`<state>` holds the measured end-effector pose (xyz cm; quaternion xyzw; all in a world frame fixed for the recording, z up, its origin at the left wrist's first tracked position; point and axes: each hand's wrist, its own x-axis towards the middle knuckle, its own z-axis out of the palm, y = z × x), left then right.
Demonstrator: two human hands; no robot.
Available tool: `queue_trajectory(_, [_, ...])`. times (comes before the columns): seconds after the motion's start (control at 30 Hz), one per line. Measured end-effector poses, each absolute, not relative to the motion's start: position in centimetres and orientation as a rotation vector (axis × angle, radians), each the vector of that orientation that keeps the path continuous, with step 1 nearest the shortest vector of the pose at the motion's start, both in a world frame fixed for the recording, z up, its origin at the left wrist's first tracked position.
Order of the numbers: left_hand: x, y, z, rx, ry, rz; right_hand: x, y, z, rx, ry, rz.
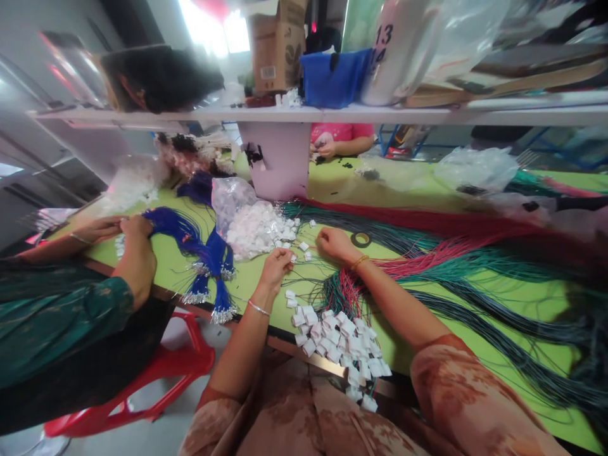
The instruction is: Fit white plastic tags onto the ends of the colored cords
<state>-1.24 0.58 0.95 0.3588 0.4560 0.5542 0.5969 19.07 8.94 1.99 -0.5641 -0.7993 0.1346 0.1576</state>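
My left hand (pixel 275 265) is pinched over the green table (pixel 532 297), beside a loose heap of small white plastic connectors (pixel 259 229). What its fingertips grip is too small to name. My right hand (pixel 335 244) is curled, knuckles up, on thin green wires (pixel 475 278) near a roll of tape (pixel 361 239). Whatever lies under its fingers is hidden. A bunch of wires ending in white connectors (pixel 342 342) lies at the table edge between my forearms.
A person on the left handles blue wire bundles (pixel 204 250) with both hands (pixel 124 228). Red wires (pixel 446 228) fan to the right. A white shelf (pixel 294 115) holds a cardboard box (pixel 275 47) and a blue bin (pixel 335 79). Another person's hand (pixel 327 148) works opposite.
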Motion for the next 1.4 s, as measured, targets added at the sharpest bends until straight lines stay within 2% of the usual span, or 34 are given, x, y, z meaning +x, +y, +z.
queue_trajectory(0.43, [-1.1, 0.4, 0.8, 0.786, 1.015, 1.277, 20.8, 10.2, 1.5, -1.524, -2.164, 0.629])
queue_trajectory(0.63, [-1.1, 0.4, 1.1, 0.761, 1.011, 1.273, 19.9, 10.4, 3.5, -1.879, -2.049, 0.372])
queue_trajectory(0.9, [-1.0, 0.5, 0.9, 0.759, 0.977, 1.278, 15.0, 9.1, 5.7, -1.110, -1.872, 0.807])
queue_trajectory(1.0, [-1.1, 0.5, 0.8, 0.758, 0.957, 1.297, 13.8, 8.0, 6.3, -0.951, -1.857, 0.903])
queue_trajectory(1.17, [-1.0, 0.5, 1.0, 0.750, 0.918, 1.323, 14.1, 5.7, 6.5, -0.973, -1.897, 0.947])
queue_trajectory(1.4, [-0.6, 0.5, 1.2, 0.721, 0.852, 1.345, 15.3, 4.0, 3.8, -1.091, -1.771, 1.131])
